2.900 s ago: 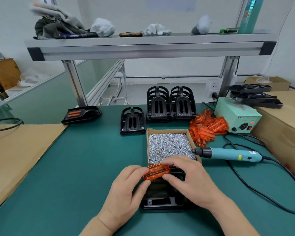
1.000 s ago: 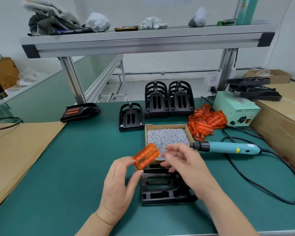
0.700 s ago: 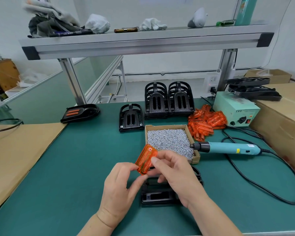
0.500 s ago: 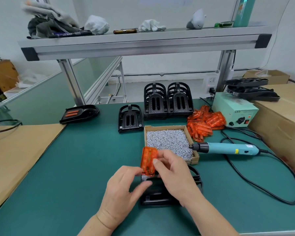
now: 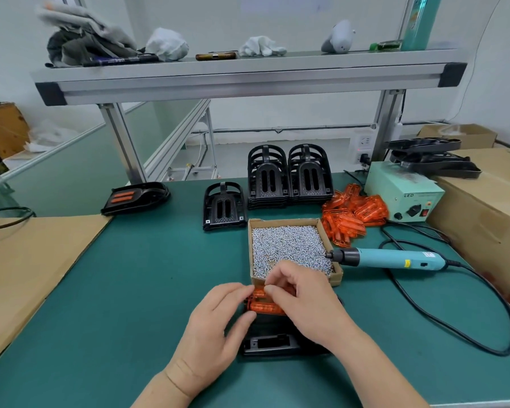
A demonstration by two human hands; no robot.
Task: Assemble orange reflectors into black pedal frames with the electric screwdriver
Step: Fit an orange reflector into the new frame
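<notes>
An orange reflector (image 5: 264,306) lies flat on the far end of a black pedal frame (image 5: 270,344) near the table's front edge. My left hand (image 5: 218,322) holds the reflector's left end between fingertips and thumb. My right hand (image 5: 304,301) covers its right part, with thumb and forefinger pinching its far edge. Most of the frame is hidden under both hands. The teal electric screwdriver (image 5: 386,258) lies on the mat to the right, untouched.
A cardboard tray of screws (image 5: 289,250) sits just beyond my hands. Loose orange reflectors (image 5: 352,216) are piled by the green power unit (image 5: 404,195). Black frames (image 5: 289,175) stand stacked at the back, one more frame (image 5: 224,207) beside them. A pedal with reflectors (image 5: 134,197) lies far left.
The reflector, held up and turned on end in the air, has come down flat onto the frame's far end. Both hands dropped with it.
</notes>
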